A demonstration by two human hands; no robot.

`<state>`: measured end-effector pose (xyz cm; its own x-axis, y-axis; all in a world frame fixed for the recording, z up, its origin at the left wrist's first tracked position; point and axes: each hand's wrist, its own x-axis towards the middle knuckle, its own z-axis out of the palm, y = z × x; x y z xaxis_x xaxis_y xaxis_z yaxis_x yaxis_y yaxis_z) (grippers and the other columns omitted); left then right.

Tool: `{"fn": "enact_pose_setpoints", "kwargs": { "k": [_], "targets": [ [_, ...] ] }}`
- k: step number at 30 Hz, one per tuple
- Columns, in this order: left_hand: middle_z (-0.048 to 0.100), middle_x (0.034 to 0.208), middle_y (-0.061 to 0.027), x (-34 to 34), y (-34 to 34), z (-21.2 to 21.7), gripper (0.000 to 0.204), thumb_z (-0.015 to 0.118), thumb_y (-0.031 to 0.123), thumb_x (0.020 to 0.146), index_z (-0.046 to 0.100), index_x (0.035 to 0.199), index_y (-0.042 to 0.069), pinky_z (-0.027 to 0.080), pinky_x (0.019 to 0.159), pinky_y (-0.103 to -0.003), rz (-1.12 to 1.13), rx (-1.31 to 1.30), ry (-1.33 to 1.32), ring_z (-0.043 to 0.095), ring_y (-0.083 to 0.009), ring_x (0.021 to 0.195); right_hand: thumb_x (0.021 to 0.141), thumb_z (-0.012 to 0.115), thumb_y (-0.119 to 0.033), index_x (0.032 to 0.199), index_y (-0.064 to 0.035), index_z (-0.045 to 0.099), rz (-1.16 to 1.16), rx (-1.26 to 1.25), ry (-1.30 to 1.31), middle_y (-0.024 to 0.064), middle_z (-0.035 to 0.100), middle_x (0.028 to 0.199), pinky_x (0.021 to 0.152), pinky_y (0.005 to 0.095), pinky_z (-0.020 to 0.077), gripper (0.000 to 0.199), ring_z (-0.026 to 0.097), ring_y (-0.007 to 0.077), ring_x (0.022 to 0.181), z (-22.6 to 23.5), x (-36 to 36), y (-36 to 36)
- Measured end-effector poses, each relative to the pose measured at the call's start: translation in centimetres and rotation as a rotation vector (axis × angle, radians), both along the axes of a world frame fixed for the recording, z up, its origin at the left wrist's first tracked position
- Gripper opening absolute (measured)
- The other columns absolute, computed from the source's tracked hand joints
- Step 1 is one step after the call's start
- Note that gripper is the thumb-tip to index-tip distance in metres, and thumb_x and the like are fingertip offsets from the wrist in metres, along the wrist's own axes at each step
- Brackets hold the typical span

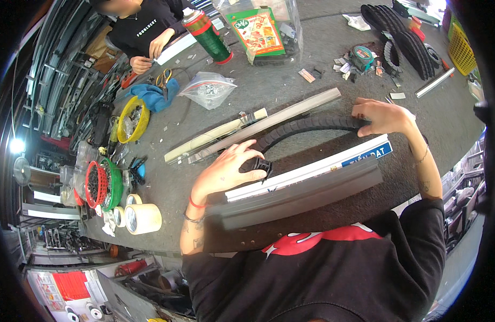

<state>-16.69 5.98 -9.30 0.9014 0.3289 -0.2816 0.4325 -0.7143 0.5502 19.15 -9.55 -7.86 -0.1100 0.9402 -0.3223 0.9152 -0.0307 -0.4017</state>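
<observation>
A black ribbed, segmented strip like a cable drag chain bows in an arc between my hands. My left hand grips its near-left end, where a dark end piece shows beside the thumb. At the other end, my right hand curls thumb and fingers around the chain. Just below lies a long white profile with a blue label at its right end. Nearer my body is a wide dark grey profile. Beyond the chain rest a greyish strip and a cream-coloured length with tape round it.
Tape rolls and red and green baskets stand at the left, a yellow basket farther back. A plastic bag, spray can and clear container are beyond. Black chains lie far right. Across the table, a person handles a white strip.
</observation>
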Motion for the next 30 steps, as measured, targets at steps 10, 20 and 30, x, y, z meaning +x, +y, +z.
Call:
{"fn": "enact_pose_setpoints", "kwargs": {
  "k": [10,20,30],
  "targets": [
    [0.044,0.121,-0.0131,0.1,-0.5,1.7,0.047,0.076,0.035,0.073,0.062,0.109,0.008,0.036,0.100,-0.038,-0.071,-0.003,-0.159,0.044,-0.0290,0.120,0.068,0.055,0.013,0.094,0.0027,0.051,-0.154,0.793,0.134,0.0139,0.051,0.109,0.093,0.0399,0.0420,0.028,0.052,0.0338,0.109,1.8,-0.6,-1.9],
    [0.046,0.115,-0.0131,0.2,-3.5,3.3,0.047,0.075,0.036,0.069,0.064,0.101,0.004,0.034,0.103,-0.044,-0.049,0.559,-0.298,0.044,-0.0338,0.115,0.067,0.054,0.016,0.093,-0.0028,0.041,-0.310,0.889,0.131,0.0147,0.054,0.109,0.095,0.0379,0.0397,0.035,0.053,0.0350,0.108,-2.3,0.9,-2.4],
    [0.051,0.111,-0.0116,-1.1,-1.1,4.0,0.048,0.069,0.032,0.078,0.055,0.114,0.003,0.042,0.095,-0.037,-0.041,0.139,-0.156,0.052,-0.0294,0.109,0.077,0.062,0.001,0.127,-0.0058,0.045,-0.319,0.111,-0.344,0.0169,0.045,0.127,0.110,0.0465,0.0278,0.053,0.038,0.0342,0.127,1.0,4.5,-3.9]
  ]
}}
